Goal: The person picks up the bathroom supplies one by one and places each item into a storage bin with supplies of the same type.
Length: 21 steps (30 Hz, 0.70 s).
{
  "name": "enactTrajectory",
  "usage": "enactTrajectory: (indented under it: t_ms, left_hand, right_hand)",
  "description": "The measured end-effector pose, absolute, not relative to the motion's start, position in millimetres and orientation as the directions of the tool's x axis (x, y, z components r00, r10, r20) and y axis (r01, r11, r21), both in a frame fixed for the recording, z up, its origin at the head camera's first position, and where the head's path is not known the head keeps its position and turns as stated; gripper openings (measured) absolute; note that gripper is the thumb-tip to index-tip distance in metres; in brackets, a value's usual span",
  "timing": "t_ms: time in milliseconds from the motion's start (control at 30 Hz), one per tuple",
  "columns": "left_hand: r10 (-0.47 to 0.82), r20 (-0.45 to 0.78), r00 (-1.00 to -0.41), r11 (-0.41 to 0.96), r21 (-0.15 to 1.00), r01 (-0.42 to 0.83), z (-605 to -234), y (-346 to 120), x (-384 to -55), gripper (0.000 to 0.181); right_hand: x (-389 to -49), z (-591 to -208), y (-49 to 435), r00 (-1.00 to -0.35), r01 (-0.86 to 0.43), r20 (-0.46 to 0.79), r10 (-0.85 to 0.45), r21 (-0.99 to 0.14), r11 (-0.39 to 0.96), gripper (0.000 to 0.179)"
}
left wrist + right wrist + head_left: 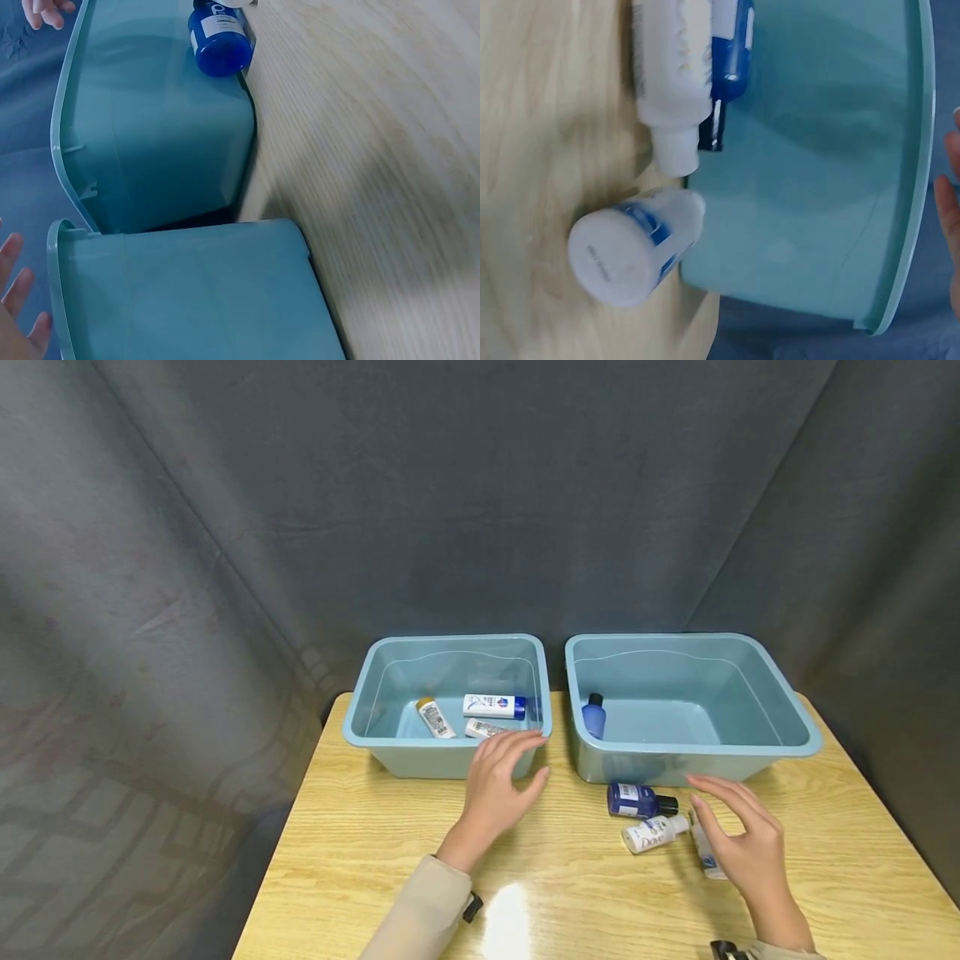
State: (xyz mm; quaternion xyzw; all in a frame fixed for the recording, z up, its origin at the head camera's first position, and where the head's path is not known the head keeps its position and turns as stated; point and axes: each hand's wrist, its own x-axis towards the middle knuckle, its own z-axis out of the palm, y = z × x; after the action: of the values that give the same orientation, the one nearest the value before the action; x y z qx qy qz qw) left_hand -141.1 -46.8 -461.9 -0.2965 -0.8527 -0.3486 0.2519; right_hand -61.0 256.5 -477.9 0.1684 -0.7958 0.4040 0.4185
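Observation:
My left hand [495,789] hovers at the front right corner of the left blue bin [427,758], its fingers relaxed and holding nothing. On the right, my other hand [753,847] is held over the table in front of the right bin [667,764], thumb and fingers apart and nothing between them. Below it lies a white bottle with a blue label [634,247], partly hidden by the hand in the head view. Just left of that are a white Dove bottle [649,835] and a dark blue bottle with a black cap [632,801], both on their sides.
Inside the left bin lie a white bottle with a gold cap [435,718], one with a blue cap [491,706] and another white bottle [483,727]. A blue bottle [593,720] leans in the right bin's left side. A dark curtain [480,510] hangs behind the wooden table [360,843].

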Motion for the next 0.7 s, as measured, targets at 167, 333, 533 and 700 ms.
enactTrajectory:
  t_ms: [167, 333, 533, 700]
  left_hand:
    - [0.372, 0.616, -0.694, 0.592, 0.419, 0.689, -457, -41, -146, 0.039]
    - [0.429, 0.558, -0.711, 0.606, 0.406, 0.684, -450, -35, -152, 0.041]
    - [0.482, 0.464, -0.743, 0.653, 0.376, 0.658, -444, -26, -159, 0.045]
    - [0.485, 0.409, -0.773, 0.686, 0.371, 0.626, -442, -19, -165, 0.045]
  right_hand:
    - [-57, -489, 268, -0.606, -0.584, 0.791, 0.086, -0.516, 0.627, 0.027]
    - [-53, -494, 274, -0.617, -0.563, 0.781, 0.094, -0.522, 0.641, 0.026]
    - [-47, -503, 273, -0.628, -0.549, 0.771, 0.101, -0.532, 0.645, 0.03]
    - [-41, -509, 273, -0.646, -0.527, 0.756, 0.108, -0.544, 0.654, 0.024]
